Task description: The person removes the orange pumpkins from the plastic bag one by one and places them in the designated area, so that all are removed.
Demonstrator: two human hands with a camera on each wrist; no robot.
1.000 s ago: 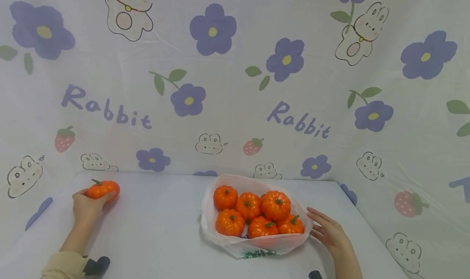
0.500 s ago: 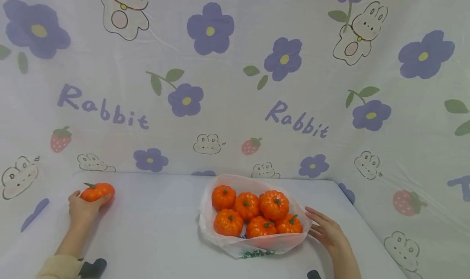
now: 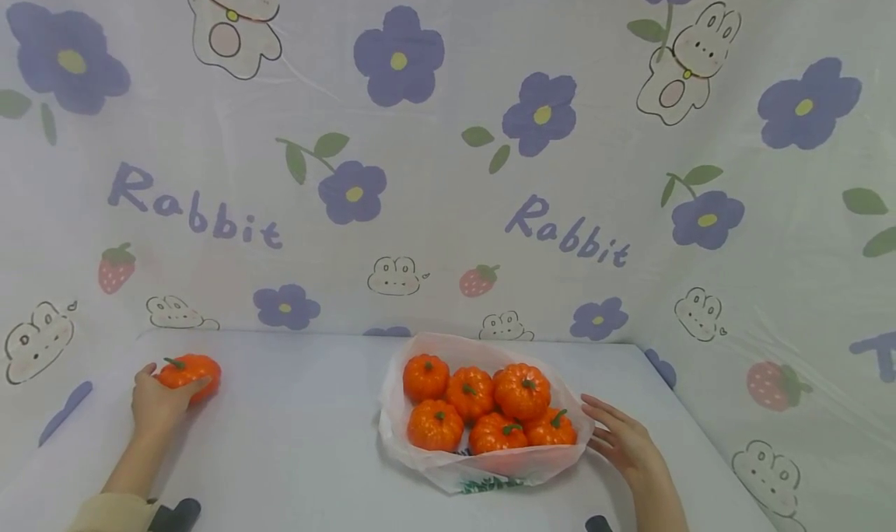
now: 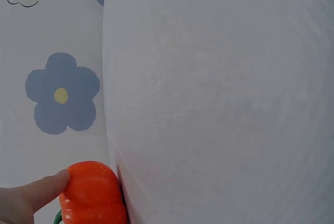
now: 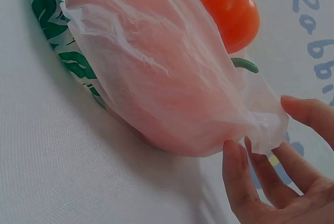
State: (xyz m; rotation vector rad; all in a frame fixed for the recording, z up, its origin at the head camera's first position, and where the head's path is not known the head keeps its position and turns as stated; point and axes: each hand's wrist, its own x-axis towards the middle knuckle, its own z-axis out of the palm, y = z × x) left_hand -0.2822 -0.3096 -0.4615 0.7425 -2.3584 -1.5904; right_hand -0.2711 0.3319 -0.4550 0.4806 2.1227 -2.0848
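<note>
My left hand (image 3: 155, 401) grips a small orange pumpkin (image 3: 197, 366) with a green stem at the far left of the white table, fingers and thumb around its sides. In the left wrist view, the pumpkin (image 4: 94, 195) sits against the table surface, with one finger on it. My right hand (image 3: 633, 448) is at the right side of a white plastic bag (image 3: 428, 462), fingers spread and lightly bent. The right wrist view has its fingertips touching the crumpled rim of the bag (image 5: 269, 127). Several orange pumpkins (image 3: 521, 392) lie inside the wide-mouthed bag.
A white cloth (image 3: 448, 229) printed with flowers, rabbits and lettering hangs behind the white table (image 3: 301, 431) and along its sides. Dark straps (image 3: 175, 515) show near both wrists at the bottom edge. Green leaf print (image 5: 78, 65) marks the bag's front.
The left hand's pumpkin has come down slightly toward the table at the far left. The head view has shifted a little. My right hand and the bag stay as they were.
</note>
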